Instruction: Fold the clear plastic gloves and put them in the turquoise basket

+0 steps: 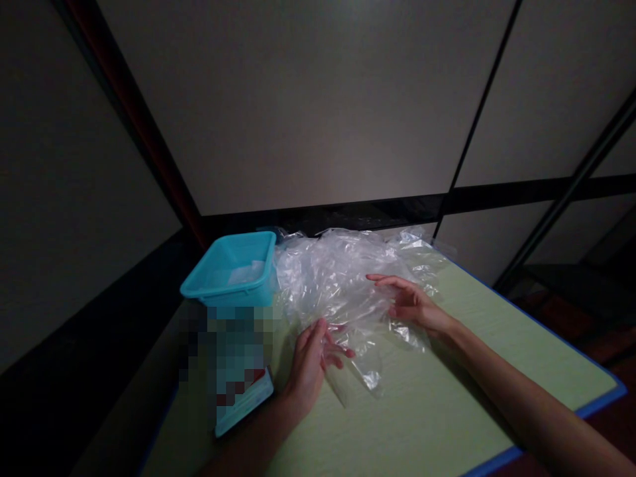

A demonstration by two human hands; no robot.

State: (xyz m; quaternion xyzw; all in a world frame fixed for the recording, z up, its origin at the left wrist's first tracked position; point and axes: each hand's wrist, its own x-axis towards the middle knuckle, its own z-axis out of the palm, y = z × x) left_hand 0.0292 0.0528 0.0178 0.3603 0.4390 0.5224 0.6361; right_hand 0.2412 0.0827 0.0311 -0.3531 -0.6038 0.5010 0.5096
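Observation:
A heap of crumpled clear plastic bags (342, 271) spreads over the far part of the pale green table. My left hand (311, 358) is at the heap's near left edge, its thumb above and its curled fingers partly under a clear plastic bag (365, 364), which it holds loosely. The bag's lower corners hang toward me on the table. To the right, my right hand (410, 301) reaches over the heap with fingers stretched out and thumb apart. Its fingertips are against or just above the plastic; exact contact is hard to see.
A turquoise plastic basket (271, 271) with some whitish material inside stands at the back left. In front of it lies a flat box-like item (246, 404), partly blurred out. The table (447, 397) has a blue edge; pale cabinet panels (322, 112) rise behind it.

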